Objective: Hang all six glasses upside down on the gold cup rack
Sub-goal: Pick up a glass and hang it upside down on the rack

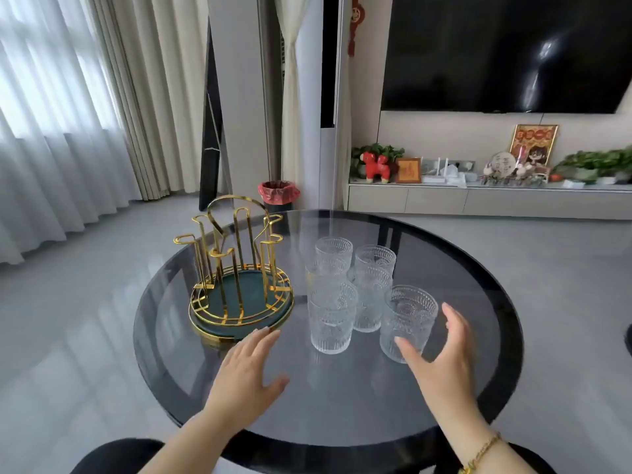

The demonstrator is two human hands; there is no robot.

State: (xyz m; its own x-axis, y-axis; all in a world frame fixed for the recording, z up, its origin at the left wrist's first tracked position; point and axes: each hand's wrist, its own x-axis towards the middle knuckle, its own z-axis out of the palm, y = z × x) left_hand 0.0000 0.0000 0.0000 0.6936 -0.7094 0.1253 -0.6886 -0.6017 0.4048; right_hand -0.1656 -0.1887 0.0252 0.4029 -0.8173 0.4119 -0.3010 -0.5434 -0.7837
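Observation:
A gold wire cup rack [236, 254] with a dark green round base stands on the left of the table, its prongs bare. Several clear patterned glasses stand upright in a cluster at the centre right; the nearest one [407, 319] is at the front right, another [331, 316] at the front left of the cluster. My right hand [441, 357] is open, its fingers curved around the nearest glass on its near and right sides, not closed on it. My left hand [248, 367] is open, palm down over the table, fingertips just short of the rack's base.
The round dark glass table [342, 405] has a black rim, with grey floor all around. A bin with a red liner [277, 195] stands behind the rack. A low cabinet with ornaments and a wall TV lie far beyond.

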